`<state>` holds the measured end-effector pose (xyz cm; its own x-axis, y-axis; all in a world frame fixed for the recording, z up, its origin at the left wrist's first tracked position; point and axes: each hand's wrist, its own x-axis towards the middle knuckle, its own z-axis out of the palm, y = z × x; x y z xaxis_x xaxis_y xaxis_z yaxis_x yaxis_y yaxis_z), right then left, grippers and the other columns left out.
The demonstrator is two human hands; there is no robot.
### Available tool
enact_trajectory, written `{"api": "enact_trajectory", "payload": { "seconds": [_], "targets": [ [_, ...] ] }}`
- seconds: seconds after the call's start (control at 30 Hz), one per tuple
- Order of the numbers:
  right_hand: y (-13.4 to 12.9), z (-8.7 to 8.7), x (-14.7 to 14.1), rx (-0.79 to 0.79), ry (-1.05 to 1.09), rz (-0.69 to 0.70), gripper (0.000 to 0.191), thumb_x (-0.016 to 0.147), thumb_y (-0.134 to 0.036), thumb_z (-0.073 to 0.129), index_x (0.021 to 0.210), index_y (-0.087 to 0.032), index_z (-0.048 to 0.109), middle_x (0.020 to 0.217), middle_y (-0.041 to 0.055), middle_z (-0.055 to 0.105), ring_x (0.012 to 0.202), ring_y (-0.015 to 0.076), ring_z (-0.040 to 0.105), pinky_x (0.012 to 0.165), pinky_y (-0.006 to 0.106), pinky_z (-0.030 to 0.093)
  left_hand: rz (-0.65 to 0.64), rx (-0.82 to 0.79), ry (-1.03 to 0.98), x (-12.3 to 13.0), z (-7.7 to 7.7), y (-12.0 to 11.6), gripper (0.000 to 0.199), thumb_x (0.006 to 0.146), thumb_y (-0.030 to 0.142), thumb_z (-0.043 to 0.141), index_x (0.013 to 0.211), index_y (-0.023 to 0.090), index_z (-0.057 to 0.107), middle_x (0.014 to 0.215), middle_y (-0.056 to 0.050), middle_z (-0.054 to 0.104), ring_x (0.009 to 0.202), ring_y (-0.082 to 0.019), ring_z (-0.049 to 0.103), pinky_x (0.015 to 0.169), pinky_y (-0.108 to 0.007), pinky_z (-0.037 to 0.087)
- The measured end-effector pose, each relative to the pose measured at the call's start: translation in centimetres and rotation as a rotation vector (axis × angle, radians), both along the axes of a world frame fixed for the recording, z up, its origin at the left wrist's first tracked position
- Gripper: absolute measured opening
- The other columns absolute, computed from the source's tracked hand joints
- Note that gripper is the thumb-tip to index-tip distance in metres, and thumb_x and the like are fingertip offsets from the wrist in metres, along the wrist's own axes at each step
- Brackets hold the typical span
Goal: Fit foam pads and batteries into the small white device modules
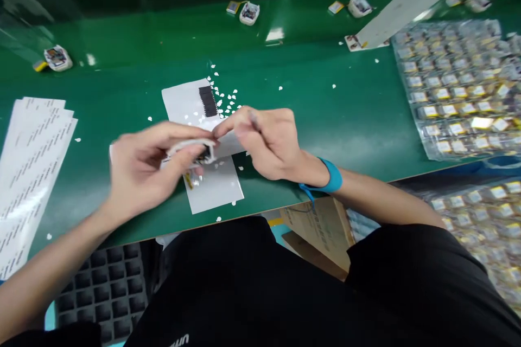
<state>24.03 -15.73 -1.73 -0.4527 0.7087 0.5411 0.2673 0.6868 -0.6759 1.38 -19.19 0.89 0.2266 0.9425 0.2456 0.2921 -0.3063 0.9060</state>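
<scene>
My left hand [140, 165] grips a small white plastic housing [175, 147] between thumb and fingers. Its open side faces right and shows dark parts inside. A small yellow piece [188, 180] hangs below it. My right hand [271, 141] is curled closed, with its index finger reaching left to the housing's upper right edge. A greyish spot shows by the right thumb; whether the hand holds anything there cannot be made out. Under the hands lie white paper sheets [217, 192], with a strip of black pieces [208, 101] on the upper one.
Small white bits [230, 98] are scattered over the green table [325, 119]. Printed label sheets [35, 173] lie at left. Similar housings [249, 13] with yellow batteries line the back. A slanted white post [411, 8] and a clear tray of parts [456, 87] stand right.
</scene>
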Motion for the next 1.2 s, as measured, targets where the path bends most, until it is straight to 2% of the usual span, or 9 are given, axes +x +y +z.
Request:
{"api": "enact_trajectory", "payload": {
  "seconds": [0.07, 0.13, 0.23, 0.33, 0.47, 0.6, 0.7, 0.9, 1.2],
  "targets": [
    [0.4, 0.1, 0.3, 0.049, -0.003, -0.065, 0.056, 0.117, -0.047, 0.026, 0.085, -0.02, 0.064, 0.078, 0.0003, 0.064, 0.073, 0.0127, 0.064, 0.075, 0.031, 0.056, 0.105, 0.054, -0.023, -0.7, 0.1, 0.9, 0.008, 0.1, 0.032, 0.078, 0.104, 0.028, 0.082, 0.097, 0.001, 0.084, 0.08, -0.019, 0.079, 0.065, -0.032, 0.064],
    [0.8, 0.2, 0.3, 0.029, 0.011, -0.132, 0.064, 0.116, -0.056, 0.025, 0.081, -0.021, 0.066, 0.077, 0.0006, 0.064, 0.077, 0.0144, 0.066, 0.082, 0.035, 0.059, 0.177, 0.023, -0.065, -1.0, -0.2, 1.5, 0.01, 0.1, 0.032, 0.079, 0.105, 0.024, 0.081, 0.095, 0.001, 0.084, 0.076, -0.017, 0.078, 0.064, -0.03, 0.064],
    [1.0, 0.3, -0.1, -0.173, 0.059, -0.142, 0.067, 0.115, -0.058, 0.031, 0.077, -0.02, 0.071, 0.065, -0.0016, 0.061, 0.063, 0.0116, 0.063, 0.067, 0.028, 0.056, 0.163, -0.045, -0.037, -0.8, -1.0, 1.7, 0.013, 0.097, 0.031, 0.082, 0.104, 0.02, 0.079, 0.086, 0.001, 0.083, 0.06, -0.013, 0.073, 0.051, -0.026, 0.058],
    [1.2, -0.1, -0.4, -0.427, 0.08, -0.083, 0.062, 0.111, -0.062, 0.042, 0.08, -0.019, 0.075, 0.059, -0.0037, 0.063, 0.052, 0.008, 0.062, 0.055, 0.022, 0.051, 0.102, -0.096, 0.062, -0.2, -1.7, 1.5, 0.008, 0.097, 0.027, 0.079, 0.103, 0.022, 0.078, 0.087, 0.0, 0.082, 0.066, -0.016, 0.075, 0.051, -0.027, 0.055],
    [1.9, -1.1, -0.6, -0.551, 0.151, -0.015, 0.058, 0.101, -0.07, 0.057, 0.08, -0.018, 0.073, 0.069, -0.0008, 0.075, 0.054, 0.0079, 0.067, 0.052, 0.019, 0.055, 0.11, -0.121, 0.124, 0.1, -2.0, 1.3, 0.007, 0.097, 0.028, 0.073, 0.1, 0.024, 0.078, 0.091, -0.002, 0.082, 0.071, -0.019, 0.076, 0.057, -0.032, 0.058],
    [2.3, -1.6, -0.8, -0.691, 0.235, -0.05, 0.056, 0.098, -0.072, 0.061, 0.08, -0.02, 0.07, 0.068, 0.0004, 0.077, 0.052, 0.0101, 0.071, 0.051, 0.02, 0.061, 0.154, -0.155, 0.125, 0.1, -2.2, 1.1, 0.009, 0.098, 0.032, 0.072, 0.101, 0.024, 0.078, 0.094, -0.001, 0.082, 0.074, -0.021, 0.077, 0.058, -0.033, 0.058],
    [2.3, -1.5, -0.9, -0.735, 0.267, -0.076, 0.052, 0.097, -0.068, 0.065, 0.078, -0.021, 0.069, 0.066, -0.0003, 0.076, 0.052, 0.0109, 0.071, 0.05, 0.02, 0.061, 0.149, -0.173, 0.128, 0.2, -2.2, 1.1, 0.009, 0.099, 0.032, 0.071, 0.101, 0.025, 0.077, 0.094, 0.0, 0.082, 0.074, -0.02, 0.077, 0.061, -0.033, 0.061],
    [2.6, -1.5, -0.7, -0.828, 0.28, -0.064, 0.051, 0.094, -0.068, 0.071, 0.078, -0.02, 0.069, 0.067, 0.0016, 0.077, 0.055, 0.0141, 0.075, 0.049, 0.022, 0.062, 0.185, -0.184, 0.042, 0.4, -2.5, 1.0, 0.008, 0.096, 0.029, 0.074, 0.098, 0.022, 0.077, 0.082, -0.001, 0.079, 0.066, -0.018, 0.074, 0.062, -0.033, 0.067],
    [2.6, -1.0, -0.6, -0.871, 0.262, 0.005, 0.052, 0.09, -0.07, 0.074, 0.08, -0.018, 0.075, 0.071, 0.0035, 0.08, 0.063, 0.0153, 0.08, 0.057, 0.021, 0.066, 0.182, -0.171, 0.044, 0.3, -3.3, 1.0, 0.015, 0.097, 0.029, 0.072, 0.104, 0.018, 0.078, 0.088, -0.004, 0.08, 0.074, -0.021, 0.078, 0.061, -0.031, 0.069]
  ]
}}
